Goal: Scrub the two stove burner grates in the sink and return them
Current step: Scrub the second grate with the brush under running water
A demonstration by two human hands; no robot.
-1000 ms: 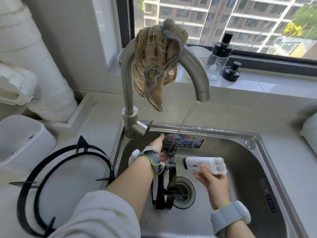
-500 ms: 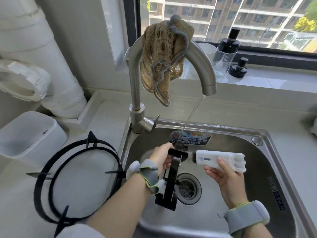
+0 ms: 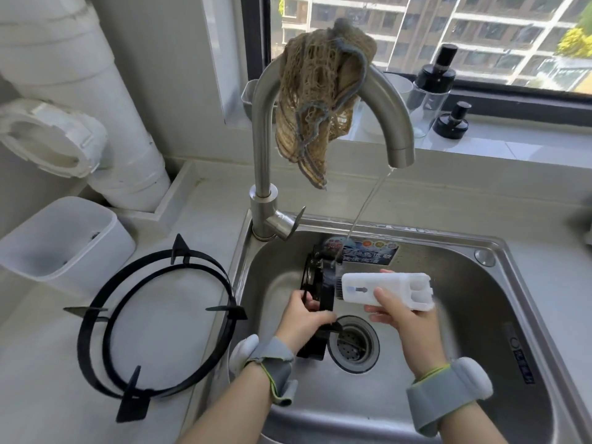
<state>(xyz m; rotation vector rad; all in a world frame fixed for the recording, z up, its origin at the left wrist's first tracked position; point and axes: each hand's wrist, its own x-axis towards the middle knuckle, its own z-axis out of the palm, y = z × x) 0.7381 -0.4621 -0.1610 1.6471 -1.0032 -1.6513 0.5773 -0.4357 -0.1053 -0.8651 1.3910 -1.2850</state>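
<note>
Under the window, head view: you face a steel sink (image 3: 480, 315) set in a pale stone counter (image 3: 192, 213); apartment blocks show through the glass.
Room: white pipe (image 3: 96, 107) at the left wall, white bin (image 3: 64, 238) below it, two dark-capped bottles (image 3: 432, 91) on the sill.
Faucet (image 3: 262, 123): a brown mesh cloth (image 3: 317, 100) hangs over its arch, and a thin stream of water (image 3: 368, 200) slants down into the basin.
Grate in the sink (image 3: 323, 293): it stands on edge, so you see its ring nearly edge-on. The long axis runs from beside the drain (image 3: 354, 344) up toward the back wall; the top sits where the stream lands.
Left hand (image 3: 304, 318): your fingers curl round the lower half of that grate.
Right hand (image 3: 407, 318): you grip a white brush (image 3: 384, 288). It lies crosswise, with dark bristles pointing left and touching the grate.
Second grate (image 3: 153, 318): flat on the counter left of the sink, prongs pointing inward.
</note>
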